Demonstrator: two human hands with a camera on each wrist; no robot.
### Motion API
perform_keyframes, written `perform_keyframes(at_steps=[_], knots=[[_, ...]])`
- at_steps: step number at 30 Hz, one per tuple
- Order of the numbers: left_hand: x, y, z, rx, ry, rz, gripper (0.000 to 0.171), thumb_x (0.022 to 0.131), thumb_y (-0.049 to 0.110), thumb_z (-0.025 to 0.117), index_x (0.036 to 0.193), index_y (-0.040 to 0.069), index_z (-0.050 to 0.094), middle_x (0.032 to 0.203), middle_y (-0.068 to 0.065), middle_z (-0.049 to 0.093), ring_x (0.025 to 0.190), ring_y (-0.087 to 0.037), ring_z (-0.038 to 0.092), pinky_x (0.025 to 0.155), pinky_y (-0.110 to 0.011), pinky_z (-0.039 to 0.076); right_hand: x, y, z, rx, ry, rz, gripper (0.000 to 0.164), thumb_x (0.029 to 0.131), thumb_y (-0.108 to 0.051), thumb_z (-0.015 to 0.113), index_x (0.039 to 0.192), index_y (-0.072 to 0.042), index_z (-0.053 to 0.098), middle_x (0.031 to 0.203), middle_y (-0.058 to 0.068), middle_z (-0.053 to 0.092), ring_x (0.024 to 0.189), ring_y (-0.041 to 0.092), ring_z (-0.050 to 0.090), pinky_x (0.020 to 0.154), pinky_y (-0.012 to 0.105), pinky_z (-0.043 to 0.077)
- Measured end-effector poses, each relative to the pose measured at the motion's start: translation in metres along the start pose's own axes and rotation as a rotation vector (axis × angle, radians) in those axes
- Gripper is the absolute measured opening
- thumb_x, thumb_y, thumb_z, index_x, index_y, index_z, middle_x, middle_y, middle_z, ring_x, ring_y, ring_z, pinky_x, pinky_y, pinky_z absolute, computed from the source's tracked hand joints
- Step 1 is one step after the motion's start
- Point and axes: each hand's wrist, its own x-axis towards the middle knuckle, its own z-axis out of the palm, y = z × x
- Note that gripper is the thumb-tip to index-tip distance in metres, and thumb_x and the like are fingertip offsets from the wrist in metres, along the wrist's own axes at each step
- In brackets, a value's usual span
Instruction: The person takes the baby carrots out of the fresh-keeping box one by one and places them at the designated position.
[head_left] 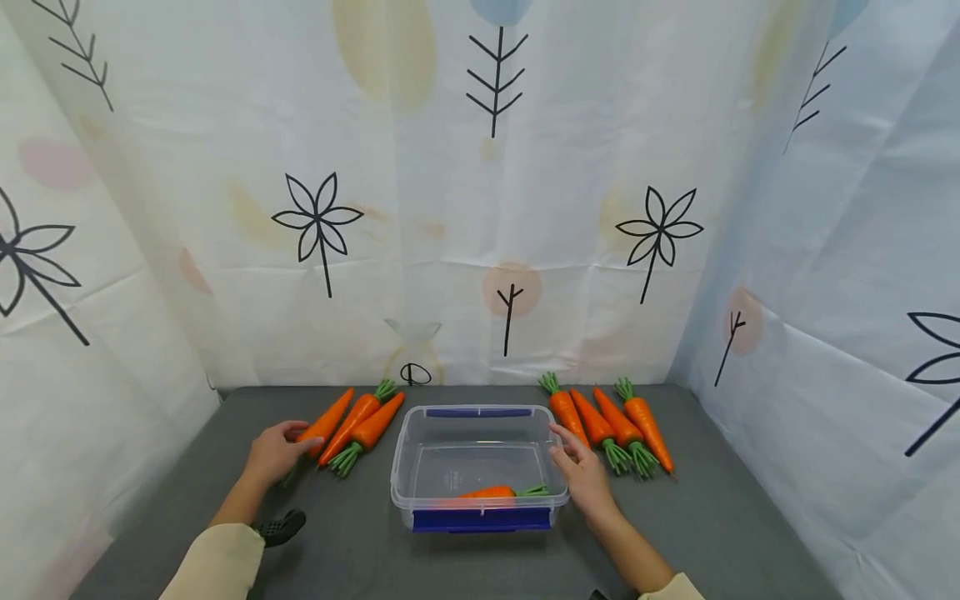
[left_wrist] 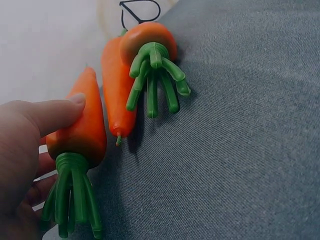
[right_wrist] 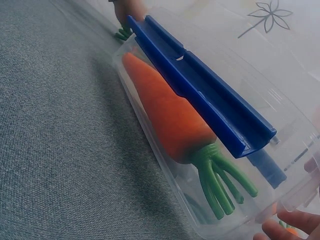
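Note:
My left hand (head_left: pixel 273 454) grips an orange toy carrot (left_wrist: pixel 82 120), thumb across its body and fingers beneath, its green top hanging toward me. Two more carrots (head_left: pixel 354 428) lie just right of that hand. A clear plastic container (head_left: pixel 402 467) with blue clips sits in the middle, open at the top. Inside it, along the near wall, lies one carrot (right_wrist: pixel 170 110), stems pointing right. My right hand (head_left: pixel 587 479) holds the container's right side at the rim; in the right wrist view its fingers (right_wrist: pixel 297 220) show at the lower right corner.
Several carrots (head_left: pixel 606 423) lie in a row right of the container, tops pointing different ways. The grey tabletop (head_left: pixel 345 542) meets a white patterned curtain (head_left: pixel 450 333) at the back and both sides. A black wrist strap (head_left: pixel 281 527) sits on the left wrist.

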Motion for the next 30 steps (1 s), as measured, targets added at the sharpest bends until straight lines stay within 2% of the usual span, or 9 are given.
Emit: perform_keyframes(at_steps=[7, 15, 30], knots=[[0.0031, -0.0013, 0.0011, -0.002, -0.053, -0.028, 0.064, 0.09, 0.045, 0.067, 0.125, -0.008, 0.057, 0.115, -0.03, 0.059, 0.102, -0.043, 0.055, 0.085, -0.055, 0.045, 0.0014, 0.0003, 0.0008, 0.001, 0.004, 0.003, 0.038, 0.097, -0.015, 0.06, 0.135, -0.014, 0.059, 0.103, 0.013, 0.063, 0.092, 0.025, 0.058, 0.079, 0.037, 0.046], [0.0038, -0.0043, 0.0038, -0.012, -0.065, -0.04, 0.066, 0.092, 0.047, 0.064, 0.126, -0.009, 0.056, 0.123, -0.032, 0.054, 0.109, -0.047, 0.05, 0.092, -0.059, 0.04, 0.0003, -0.0005, -0.0004, 0.002, -0.001, 0.003, 0.038, 0.097, -0.016, 0.061, 0.135, -0.014, 0.059, 0.103, 0.012, 0.064, 0.093, 0.025, 0.059, 0.08, 0.038, 0.046], [0.0083, -0.0039, -0.0026, 0.015, -0.077, -0.026, 0.058, 0.09, 0.034, 0.069, 0.126, -0.01, 0.055, 0.123, -0.033, 0.054, 0.108, -0.045, 0.052, 0.091, -0.059, 0.041, -0.0005, -0.0032, 0.0005, -0.013, 0.004, 0.025, 0.039, 0.097, -0.017, 0.06, 0.136, -0.015, 0.058, 0.103, 0.011, 0.063, 0.092, 0.025, 0.058, 0.079, 0.038, 0.047]])
